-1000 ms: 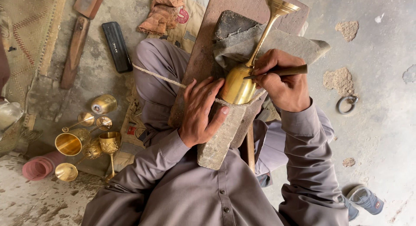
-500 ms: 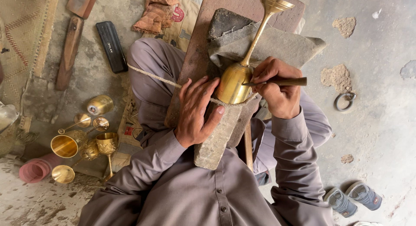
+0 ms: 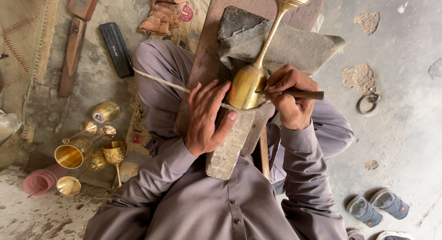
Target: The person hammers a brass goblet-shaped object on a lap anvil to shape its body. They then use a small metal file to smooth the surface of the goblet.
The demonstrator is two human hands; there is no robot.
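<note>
A brass goblet (image 3: 248, 83) lies on its side over a stone block (image 3: 230, 143), its long stem and foot pointing away from me. A thin cord (image 3: 156, 80) runs over the bowl. My left hand (image 3: 207, 118) rests flat on the block, fingers spread beside the goblet's bowl, thumb on the stone. My right hand (image 3: 290, 95) grips a wooden-handled engraving tool (image 3: 299, 94) whose tip touches the bowl. I sit with the block across my lap.
Several finished brass goblets (image 3: 87, 148) stand and lie on the floor at the left, next to a pink roll (image 3: 39, 181). A black case (image 3: 116, 49), wooden pieces and a cloth (image 3: 161, 14) lie farther off. Shoes (image 3: 377, 207) and a metal ring (image 3: 368, 103) are at the right.
My right hand has shifted slightly along the bowl with the tool. The left hand has kept its place by the bowl, and the view has tilted a little.
</note>
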